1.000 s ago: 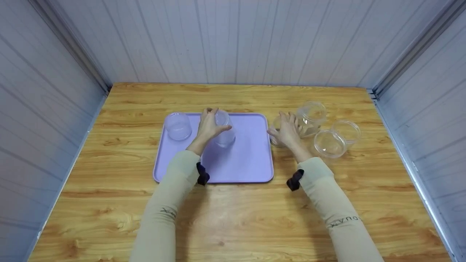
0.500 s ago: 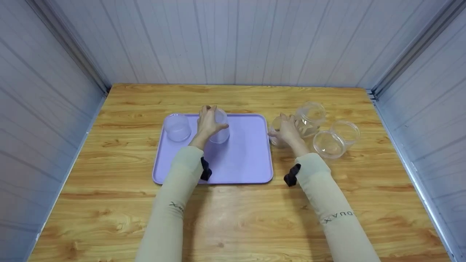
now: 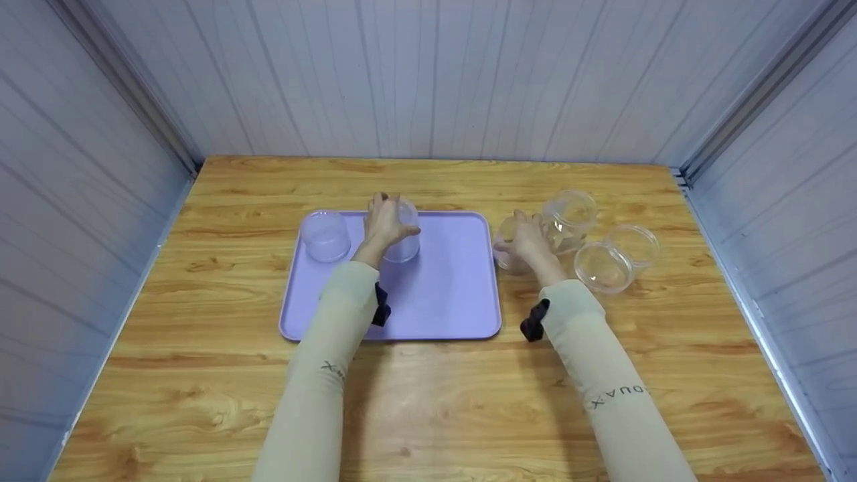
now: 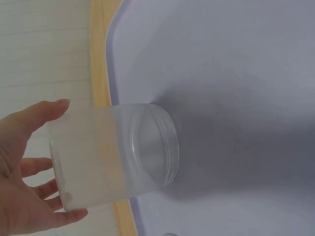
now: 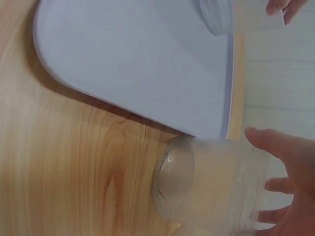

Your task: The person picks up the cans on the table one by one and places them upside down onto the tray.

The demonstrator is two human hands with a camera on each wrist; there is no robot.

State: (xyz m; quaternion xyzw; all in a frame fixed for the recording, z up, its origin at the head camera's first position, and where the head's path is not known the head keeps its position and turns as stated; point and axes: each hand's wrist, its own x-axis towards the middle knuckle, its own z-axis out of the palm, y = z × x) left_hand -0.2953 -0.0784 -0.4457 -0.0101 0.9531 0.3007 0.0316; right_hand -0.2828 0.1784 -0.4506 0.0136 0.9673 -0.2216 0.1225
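Note:
My left hand (image 3: 383,224) grips a clear plastic jar (image 3: 404,250) around its closed end, thumb on one side and fingers on the other. In the left wrist view the jar (image 4: 93,152) is upside down, its threaded mouth against the lilac tray (image 3: 448,294). Just right of the tray, my right hand (image 3: 532,243) holds another clear jar (image 3: 507,258) near its top. The right wrist view shows this jar (image 5: 211,182) base down on the wood, close to the tray's edge. A similar jar (image 3: 326,236) stands at the tray's back left.
Right of my right hand are a clear jar (image 3: 569,217) farther back and a clear round container (image 3: 604,268) nearer. Its two rings overlap, so I cannot tell if it is one piece. Panel walls enclose the wooden table (image 3: 428,408) at the back and sides.
Over the last second my left hand and its jar have shifted slightly left, and the jar stands straighter on the tray. My right hand stays at its jar, nearly still.

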